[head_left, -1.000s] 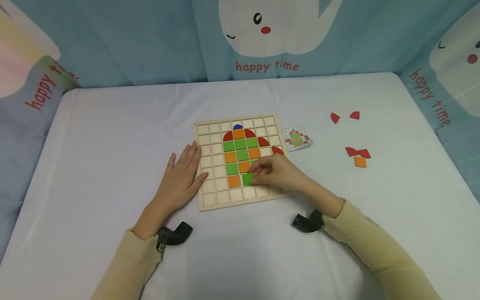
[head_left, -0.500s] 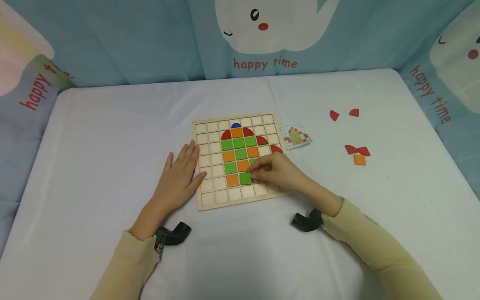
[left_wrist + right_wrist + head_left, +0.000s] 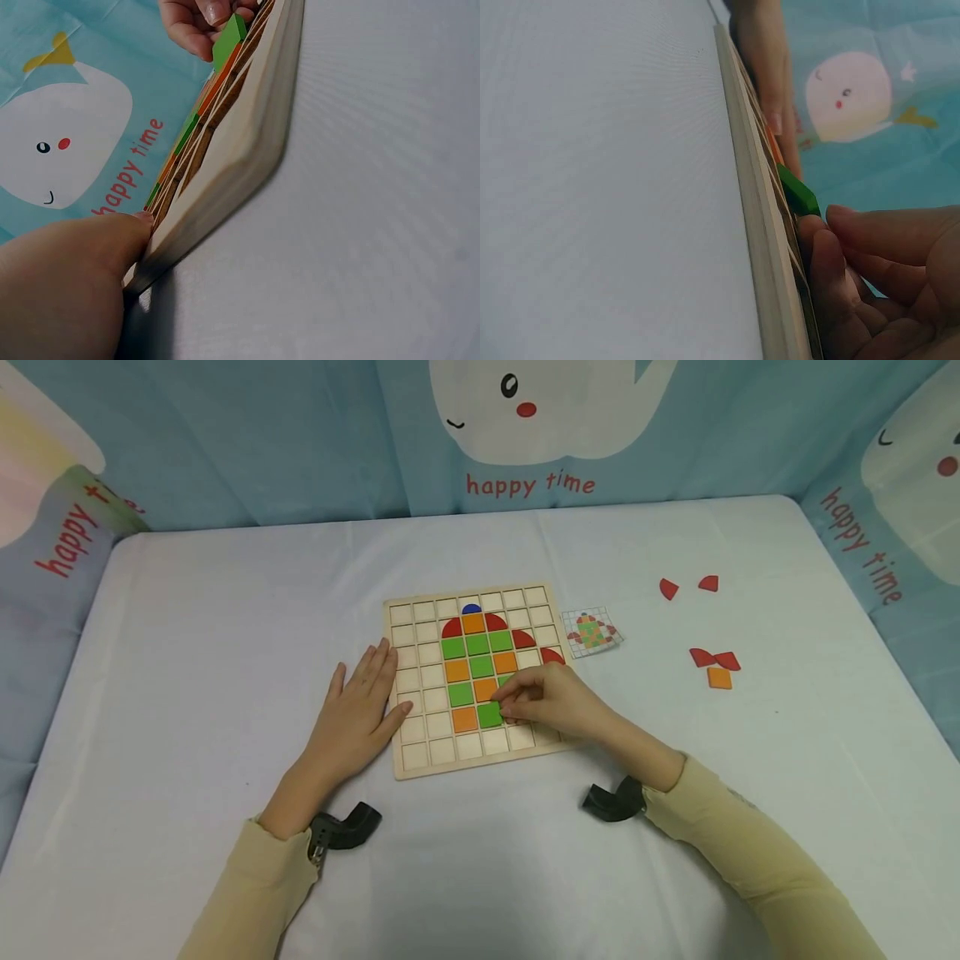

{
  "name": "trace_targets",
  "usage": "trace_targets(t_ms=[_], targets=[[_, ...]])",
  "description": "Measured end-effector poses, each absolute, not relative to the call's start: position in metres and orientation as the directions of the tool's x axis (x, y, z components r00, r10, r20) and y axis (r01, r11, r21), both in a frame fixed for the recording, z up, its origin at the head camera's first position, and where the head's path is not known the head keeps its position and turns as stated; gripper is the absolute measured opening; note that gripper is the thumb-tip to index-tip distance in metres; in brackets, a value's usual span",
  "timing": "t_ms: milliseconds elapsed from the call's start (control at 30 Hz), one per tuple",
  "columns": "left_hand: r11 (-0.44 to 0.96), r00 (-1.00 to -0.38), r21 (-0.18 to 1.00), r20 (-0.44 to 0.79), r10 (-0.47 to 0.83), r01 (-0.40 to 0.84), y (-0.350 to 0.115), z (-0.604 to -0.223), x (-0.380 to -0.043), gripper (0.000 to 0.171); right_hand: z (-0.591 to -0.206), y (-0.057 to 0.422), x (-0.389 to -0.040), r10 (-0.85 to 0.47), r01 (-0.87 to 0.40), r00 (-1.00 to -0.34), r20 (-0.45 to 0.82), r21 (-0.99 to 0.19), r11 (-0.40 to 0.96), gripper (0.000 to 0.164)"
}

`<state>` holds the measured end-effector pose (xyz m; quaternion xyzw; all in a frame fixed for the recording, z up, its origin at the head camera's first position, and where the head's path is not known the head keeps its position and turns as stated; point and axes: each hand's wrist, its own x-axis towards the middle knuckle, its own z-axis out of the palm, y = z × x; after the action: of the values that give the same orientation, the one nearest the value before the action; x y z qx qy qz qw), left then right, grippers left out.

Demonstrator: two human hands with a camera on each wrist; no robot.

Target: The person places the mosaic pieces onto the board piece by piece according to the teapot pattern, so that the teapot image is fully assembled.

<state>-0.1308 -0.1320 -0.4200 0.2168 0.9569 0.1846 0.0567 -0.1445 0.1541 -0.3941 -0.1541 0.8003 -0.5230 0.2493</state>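
My right hand [image 3: 551, 697] pinches a green square tile [image 3: 489, 715] at its right side, over the wooden grid board [image 3: 414, 755]. Seen from the left wrist, this green tile [image 3: 229, 43] tilts up from the board. The right wrist view also has the tile [image 3: 799, 192] slanting, one edge down at the grid. Flat along the board's left edge lies my left hand [image 3: 352, 718], fingers straight and thumb over the rim. Orange tiles [image 3: 465, 720], green tiles [image 3: 461, 694], red pieces [image 3: 452, 628] and a blue half-round piece [image 3: 471, 609] fill several cells. My right hand hides some cells.
A small pattern card [image 3: 592, 632] lies against the board's right side. Farther right on the white table [image 3: 787, 827] are several loose red pieces [image 3: 668, 589] and an orange square [image 3: 719, 678]. A blue printed curtain [image 3: 300, 443] borders the table.
The green tile has shifted slightly left, closer to the orange tile beside it, with my right hand still pinching it. My left hand stays at the board's edge. The head view has shifted a little.
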Motion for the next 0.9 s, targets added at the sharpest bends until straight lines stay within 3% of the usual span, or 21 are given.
trace_targets(t_ms=[900], targets=[[0.823,-0.895,0.389,0.009,0.445,0.413,-0.134,-0.423,-0.13,0.07,-0.387,0.171,-0.14,-0.436,0.133,-0.852,-0.289,-0.926,0.353,0.016]])
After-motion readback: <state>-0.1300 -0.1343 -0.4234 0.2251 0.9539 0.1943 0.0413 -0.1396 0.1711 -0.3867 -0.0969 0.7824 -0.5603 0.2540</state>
